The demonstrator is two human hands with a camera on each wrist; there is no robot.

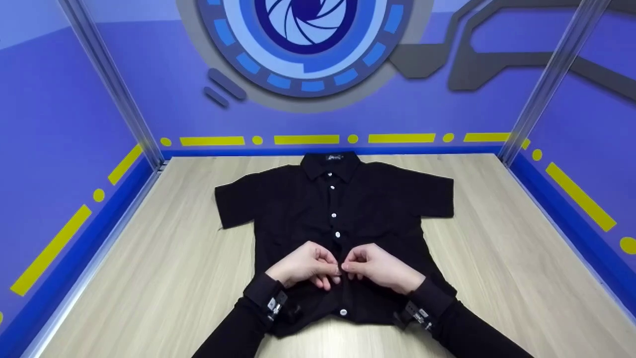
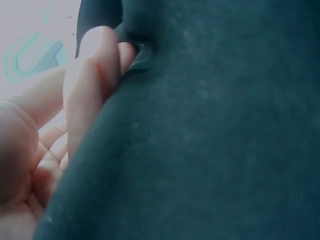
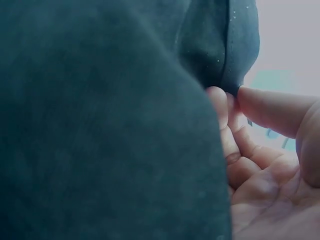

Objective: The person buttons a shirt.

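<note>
A black short-sleeved shirt (image 1: 293,204) lies front up, its collar at the far side. White buttons run down its front, among them one button (image 1: 338,234) above the hands and another button (image 1: 343,312) near the hem. Over the lower front, my left hand (image 1: 309,266) pinches the placket edge; in the left wrist view a blurred button (image 2: 145,55) shows by its fingertips. Close beside it, my right hand (image 1: 380,267) pinches the facing edge between thumb and finger. In the right wrist view this fabric edge (image 3: 242,45) is lifted. Cloth partly hides the fingers in both wrist views.
The shirt lies on a light wood-grain table (image 1: 502,258). Blue-purple panels (image 1: 149,69) with yellow markings enclose the back and both sides, with a metal post (image 1: 551,74) at each back corner. Each wrist wears a strapped camera (image 1: 420,315) over a black sleeve.
</note>
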